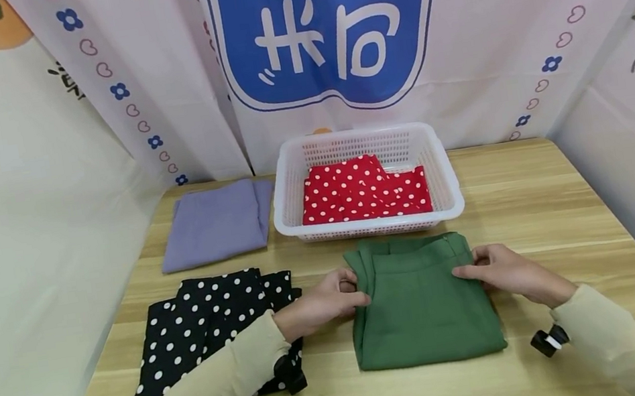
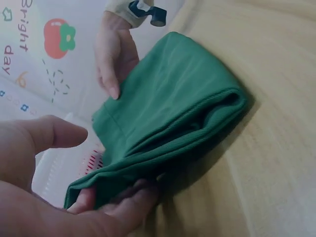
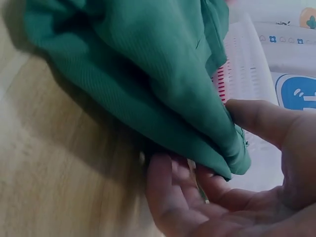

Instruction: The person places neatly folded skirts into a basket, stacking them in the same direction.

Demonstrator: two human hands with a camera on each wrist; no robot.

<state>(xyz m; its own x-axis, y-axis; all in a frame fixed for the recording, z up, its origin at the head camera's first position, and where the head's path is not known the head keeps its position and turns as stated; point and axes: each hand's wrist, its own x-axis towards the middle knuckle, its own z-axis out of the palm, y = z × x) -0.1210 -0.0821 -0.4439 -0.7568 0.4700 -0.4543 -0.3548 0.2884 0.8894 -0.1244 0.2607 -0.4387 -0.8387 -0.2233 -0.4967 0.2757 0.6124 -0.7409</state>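
Note:
A folded green garment [image 1: 424, 305] with a waistband along its far edge lies in front of the basket, between both hands. My left hand [image 1: 326, 303] is at its left edge. In the left wrist view, the fingers [image 2: 133, 205] reach under the fold while the thumb stays apart above the cloth. At the opposite edge, my right hand [image 1: 507, 273] pinches the garment, thumb on top and fingers underneath. The right wrist view shows the green cloth [image 3: 163, 74] drooping in soft layers by the right fingers [image 3: 168, 192], whose tips are partly hidden beneath it.
A white plastic basket [image 1: 370, 226] at the back holds folded red polka-dot cloth [image 1: 347, 190]. To its left lies a folded purple cloth [image 1: 214, 226]. A black polka-dot garment [image 1: 206, 315] sits nearer, partly under my left forearm. Printed curtains surround the wooden table [image 1: 536, 194].

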